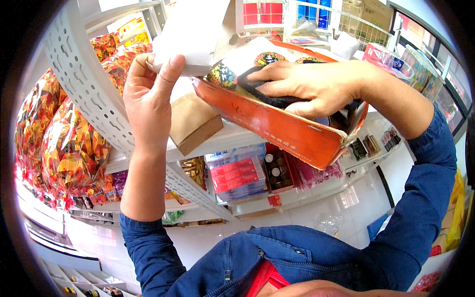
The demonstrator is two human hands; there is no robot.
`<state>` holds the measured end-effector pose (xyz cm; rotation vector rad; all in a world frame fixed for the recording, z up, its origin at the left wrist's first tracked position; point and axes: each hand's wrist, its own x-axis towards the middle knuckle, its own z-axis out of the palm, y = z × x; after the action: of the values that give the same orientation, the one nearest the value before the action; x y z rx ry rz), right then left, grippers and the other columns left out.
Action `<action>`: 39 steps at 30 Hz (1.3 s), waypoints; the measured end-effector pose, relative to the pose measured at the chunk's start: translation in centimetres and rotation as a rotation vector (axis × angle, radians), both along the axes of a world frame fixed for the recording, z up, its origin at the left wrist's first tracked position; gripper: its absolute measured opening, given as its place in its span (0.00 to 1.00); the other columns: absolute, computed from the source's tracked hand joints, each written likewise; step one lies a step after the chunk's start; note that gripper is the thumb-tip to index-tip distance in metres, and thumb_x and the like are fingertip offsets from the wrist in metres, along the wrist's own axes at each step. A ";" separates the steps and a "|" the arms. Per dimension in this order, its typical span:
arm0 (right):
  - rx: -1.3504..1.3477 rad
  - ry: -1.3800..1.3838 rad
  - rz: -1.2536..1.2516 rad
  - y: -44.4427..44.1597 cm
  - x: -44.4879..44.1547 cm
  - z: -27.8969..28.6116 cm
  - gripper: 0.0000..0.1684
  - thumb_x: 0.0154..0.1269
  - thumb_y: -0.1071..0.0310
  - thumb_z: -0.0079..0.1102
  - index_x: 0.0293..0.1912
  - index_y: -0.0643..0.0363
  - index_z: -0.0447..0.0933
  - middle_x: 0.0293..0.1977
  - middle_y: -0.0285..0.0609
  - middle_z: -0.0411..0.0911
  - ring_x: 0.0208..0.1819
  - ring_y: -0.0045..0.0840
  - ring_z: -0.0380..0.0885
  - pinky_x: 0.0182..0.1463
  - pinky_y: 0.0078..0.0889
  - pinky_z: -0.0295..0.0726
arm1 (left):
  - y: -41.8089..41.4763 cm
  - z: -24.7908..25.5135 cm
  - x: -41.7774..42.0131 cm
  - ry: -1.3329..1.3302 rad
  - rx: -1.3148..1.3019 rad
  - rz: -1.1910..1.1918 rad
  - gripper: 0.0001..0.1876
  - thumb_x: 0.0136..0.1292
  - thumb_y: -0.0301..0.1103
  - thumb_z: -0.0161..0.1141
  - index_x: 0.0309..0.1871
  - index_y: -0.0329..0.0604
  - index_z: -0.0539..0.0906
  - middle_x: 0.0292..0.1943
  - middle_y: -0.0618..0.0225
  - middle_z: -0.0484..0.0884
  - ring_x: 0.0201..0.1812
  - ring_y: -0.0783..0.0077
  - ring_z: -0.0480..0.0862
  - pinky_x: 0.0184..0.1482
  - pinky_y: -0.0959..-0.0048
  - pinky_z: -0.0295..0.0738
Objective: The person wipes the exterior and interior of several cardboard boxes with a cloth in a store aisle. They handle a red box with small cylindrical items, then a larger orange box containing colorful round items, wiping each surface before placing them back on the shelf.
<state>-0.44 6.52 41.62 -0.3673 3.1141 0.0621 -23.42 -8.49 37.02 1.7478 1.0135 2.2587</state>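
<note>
My left hand [150, 87] pinches the folded lower edge of a white cardboard piece [193, 33], which rises toward the top of the view. An open, shallow orange cardboard box [267, 122] with worn edges lies tilted on the shelf, with printed writing on its side. My right hand [311, 87] reaches into it, palm down, with fingers and thumb over a black fabric item [256, 83]. Round floral-patterned labels [222, 75] show beside the fabric. What lies under my palm is hidden.
A brown cardboard box [196, 120] stands left of the orange one. Perforated white uprights [87, 81] frame the shelving, beside large patterned bags [74, 148]. Red cartons [237, 174] and dark bottles [276, 172] fill the shelf below. A wire rack [345, 22] runs along the back.
</note>
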 end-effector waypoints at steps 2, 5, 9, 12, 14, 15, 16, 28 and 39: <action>0.097 0.123 0.024 0.3 -0.1 -1.0 0.32 0.66 0.51 0.51 0.60 0.65 0.66 0.60 0.61 0.63 0.63 0.51 0.62 0.67 0.46 0.62 | 0.0 -0.1 0.0 -0.003 -0.001 -0.006 0.05 0.66 0.30 0.61 0.40 0.41 0.76 0.38 0.71 0.81 0.42 0.82 0.76 0.52 0.78 0.67; 0.146 0.226 -0.029 -0.4 -0.2 -1.9 0.32 0.66 0.47 0.50 0.58 0.63 0.67 0.53 0.61 0.68 0.57 0.51 0.68 0.62 0.48 0.67 | 0.0 -0.2 0.0 -0.010 0.002 -0.012 0.05 0.66 0.29 0.60 0.41 0.40 0.76 0.39 0.70 0.81 0.42 0.81 0.76 0.52 0.77 0.68; 0.075 0.271 -0.185 -0.6 -0.9 -2.5 0.33 0.65 0.45 0.51 0.57 0.63 0.67 0.48 0.60 0.71 0.53 0.50 0.71 0.57 0.48 0.72 | 0.2 -0.5 -0.2 -0.012 0.023 -0.014 0.05 0.66 0.28 0.60 0.42 0.40 0.76 0.39 0.70 0.80 0.43 0.80 0.77 0.52 0.77 0.69; 0.030 0.325 -0.146 0.6 -2.1 -2.7 0.31 0.64 0.46 0.54 0.52 0.66 0.68 0.42 0.59 0.75 0.46 0.51 0.76 0.51 0.45 0.75 | 0.1 -0.5 -0.1 -0.022 0.020 -0.022 0.04 0.67 0.27 0.59 0.42 0.40 0.76 0.39 0.69 0.80 0.43 0.80 0.78 0.52 0.77 0.70; -0.015 0.394 -0.119 1.1 -2.4 -3.2 0.28 0.65 0.50 0.55 0.48 0.67 0.68 0.39 0.62 0.76 0.43 0.51 0.78 0.47 0.46 0.76 | 0.1 -0.5 -0.1 -0.019 0.017 -0.004 0.05 0.67 0.27 0.59 0.42 0.40 0.76 0.40 0.69 0.80 0.43 0.80 0.78 0.52 0.77 0.70; -0.054 0.375 -0.195 0.9 -2.4 -3.0 0.27 0.66 0.50 0.54 0.47 0.67 0.68 0.38 0.63 0.76 0.42 0.51 0.78 0.47 0.47 0.76 | 0.1 -0.6 -0.2 -0.021 0.020 0.003 0.05 0.66 0.27 0.59 0.42 0.41 0.76 0.40 0.69 0.80 0.44 0.80 0.78 0.52 0.77 0.70; -0.093 0.355 -0.269 0.5 -2.3 -2.6 0.25 0.66 0.51 0.53 0.47 0.67 0.68 0.37 0.63 0.77 0.41 0.52 0.78 0.46 0.47 0.77 | 0.0 -0.6 -0.2 -0.017 0.019 0.004 0.05 0.66 0.27 0.59 0.42 0.41 0.76 0.40 0.69 0.80 0.43 0.80 0.78 0.52 0.77 0.70; 0.075 0.690 -0.107 4.7 -0.6 1.7 0.12 0.64 0.69 0.55 0.47 0.61 0.72 0.32 0.55 0.78 0.38 0.47 0.80 0.40 0.44 0.78 | 0.1 -0.5 -0.2 -0.035 0.001 -0.010 0.06 0.66 0.29 0.61 0.41 0.40 0.75 0.39 0.69 0.80 0.43 0.80 0.78 0.51 0.78 0.70; -0.054 0.074 -0.196 0.1 1.7 1.8 0.21 0.63 0.73 0.55 0.56 0.66 0.71 0.52 0.55 0.75 0.55 0.46 0.73 0.61 0.39 0.71 | -0.4 -0.8 -0.6 -0.023 0.018 0.027 0.06 0.67 0.30 0.60 0.41 0.40 0.76 0.39 0.69 0.80 0.42 0.81 0.77 0.51 0.77 0.70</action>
<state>1.23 6.60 43.40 -0.0598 3.2119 -0.0103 -24.00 -8.86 36.25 1.7211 1.0219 2.3064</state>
